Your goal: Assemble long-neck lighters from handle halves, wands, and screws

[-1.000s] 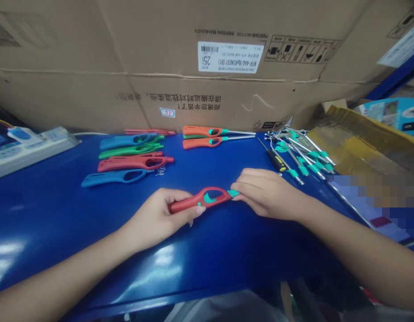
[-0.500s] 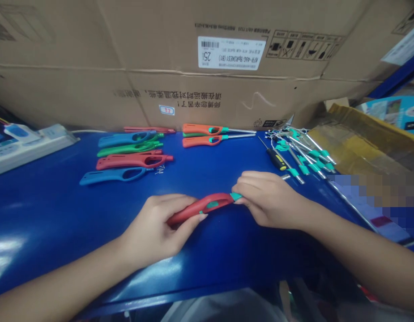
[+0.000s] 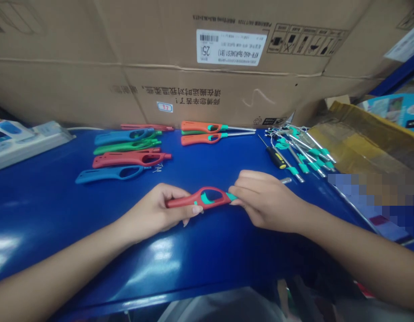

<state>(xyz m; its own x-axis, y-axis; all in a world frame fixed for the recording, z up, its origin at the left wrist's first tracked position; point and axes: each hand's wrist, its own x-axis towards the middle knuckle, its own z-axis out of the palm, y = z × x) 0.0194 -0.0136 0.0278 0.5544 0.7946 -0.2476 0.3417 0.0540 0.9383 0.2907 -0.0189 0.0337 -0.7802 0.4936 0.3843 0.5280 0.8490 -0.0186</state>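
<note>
A red gas lighter [image 3: 210,198] with a green trigger lies across both hands above the blue table. My left hand [image 3: 166,208] is closed round the rear of its handle, thumb along the near side. Over the green collar at its front end, my right hand [image 3: 263,199] is closed, with the fingers covering most of the metal tube; the tube's tip [image 3: 286,180] shows beyond them. The trigger opening between the hands faces me. Behind my right hand lie several metal lighter tubes [image 3: 302,156] with green parts, and a black and yellow screwdriver [image 3: 276,157].
At the back left lie red, green and blue lighter casings [image 3: 126,158], with small screws [image 3: 157,167] beside them. Lighters with orange handles [image 3: 202,139] rest at the back middle. A cardboard box [image 3: 142,53] stands behind. A power strip [image 3: 35,141] sits left, a taped carton [image 3: 368,138] right.
The red lighter has been rolled so its trigger opening shows wider. My left hand has turned with it and moved slightly up; my right hand keeps its hold on the front end.
</note>
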